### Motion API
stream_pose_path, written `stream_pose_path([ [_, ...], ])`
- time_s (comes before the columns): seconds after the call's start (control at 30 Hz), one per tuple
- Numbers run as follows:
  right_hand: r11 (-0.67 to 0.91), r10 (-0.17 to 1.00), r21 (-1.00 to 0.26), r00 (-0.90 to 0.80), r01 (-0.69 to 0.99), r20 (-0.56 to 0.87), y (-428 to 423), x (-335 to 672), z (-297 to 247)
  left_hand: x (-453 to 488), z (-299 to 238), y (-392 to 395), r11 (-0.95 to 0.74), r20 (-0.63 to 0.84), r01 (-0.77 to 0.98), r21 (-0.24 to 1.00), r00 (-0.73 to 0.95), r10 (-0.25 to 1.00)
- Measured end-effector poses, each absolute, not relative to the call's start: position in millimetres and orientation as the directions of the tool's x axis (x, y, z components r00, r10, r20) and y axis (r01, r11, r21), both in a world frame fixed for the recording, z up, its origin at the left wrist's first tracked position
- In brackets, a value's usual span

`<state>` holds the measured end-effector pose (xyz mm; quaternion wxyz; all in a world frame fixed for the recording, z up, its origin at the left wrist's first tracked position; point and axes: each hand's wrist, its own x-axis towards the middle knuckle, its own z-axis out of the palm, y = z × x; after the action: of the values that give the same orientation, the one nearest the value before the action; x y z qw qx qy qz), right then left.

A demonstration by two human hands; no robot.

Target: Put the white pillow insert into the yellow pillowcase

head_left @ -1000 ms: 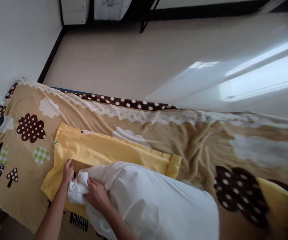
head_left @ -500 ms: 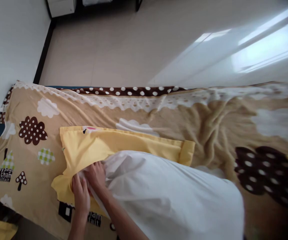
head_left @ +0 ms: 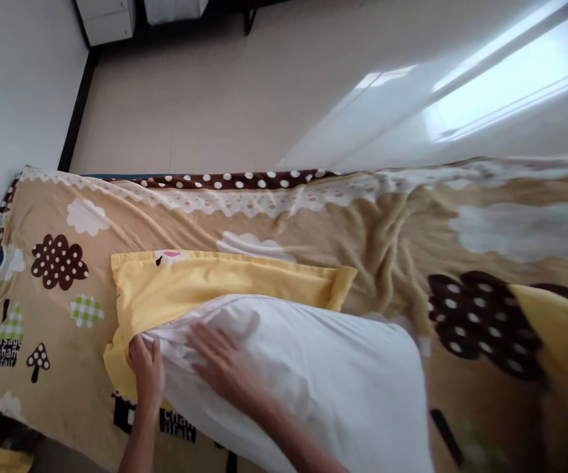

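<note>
On the bed's patterned blanket (head_left: pixel 284 230), near left, the left hand (head_left: pixel 146 368) pinches the yellow pillowcase (head_left: pixel 190 286) edge with curled fingers, while the right hand (head_left: pixel 225 364) presses spread fingers flat on the white pillow (head_left: pixel 333 381)

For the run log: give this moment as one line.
left hand: gripping pillowcase edge | right hand: flat on pillow | pillow: on pillowcase, on blanket

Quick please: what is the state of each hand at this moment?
Left hand: closed, gripping the yellow pillowcase edge beside the white pillow.
Right hand: open, fingers spread flat on the white pillow.
</note>
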<state>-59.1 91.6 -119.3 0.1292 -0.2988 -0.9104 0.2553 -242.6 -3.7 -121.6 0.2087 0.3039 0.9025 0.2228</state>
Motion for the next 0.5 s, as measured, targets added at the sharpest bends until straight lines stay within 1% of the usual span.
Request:
stream_pose_path([
  [0.07, 0.627, 0.728, -0.406, -0.685, 0.664, 0.004, 108, -31, -125, -236, -120, -5, 0.675, -0.181, 0.522, 0.522, -0.705, 0.685],
  [0.1, 0.587, 0.759, -0.364, -0.648, 0.723, -0.061, 115, -24, -128, -233, -119, -5, 0.662, -0.157, 0.553, 0.506, -0.696, 0.701],
  [0.13, 0.563, 0.76, -0.347, -0.635, 0.75, -0.139, 121, -21, -130, -230, -119, -3, 0.655, -0.141, 0.584, 0.479, -0.686, 0.714],
  [0.17, 0.552, 0.736, -0.353, -0.64, 0.756, -0.22, 124, -24, -130, -228, -119, 1, 0.649, -0.133, 0.616, 0.446, -0.671, 0.729],
  [0.23, 0.534, 0.654, -0.404, -0.666, 0.743, -0.36, 124, -37, -125, -225, -121, 11, 0.609, -0.14, 0.69, 0.392, -0.61, 0.78],
  [0.3, 0.499, 0.57, -0.462, -0.679, 0.733, -0.462, 118, -56, -115, -226, -127, 25, 0.54, -0.182, 0.754, 0.374, -0.512, 0.84],
  [0.4, 0.458, 0.509, -0.494, -0.674, 0.739, -0.536, 104, -77, -95, -235, -139, 52, 0.467, -0.304, 0.788, 0.402, -0.366, 0.879],
  [0.47, 0.46, 0.502, -0.498, -0.678, 0.735, -0.536, 96, -87, -85, -241, -145, 69, 0.444, -0.352, 0.781, 0.439, -0.306, 0.885],
  [0.5, 0.466, 0.502, -0.503, -0.686, 0.728, -0.527, 93, -91, -83, -243, -146, 76, 0.434, -0.35, 0.773, 0.464, -0.29, 0.891],
])
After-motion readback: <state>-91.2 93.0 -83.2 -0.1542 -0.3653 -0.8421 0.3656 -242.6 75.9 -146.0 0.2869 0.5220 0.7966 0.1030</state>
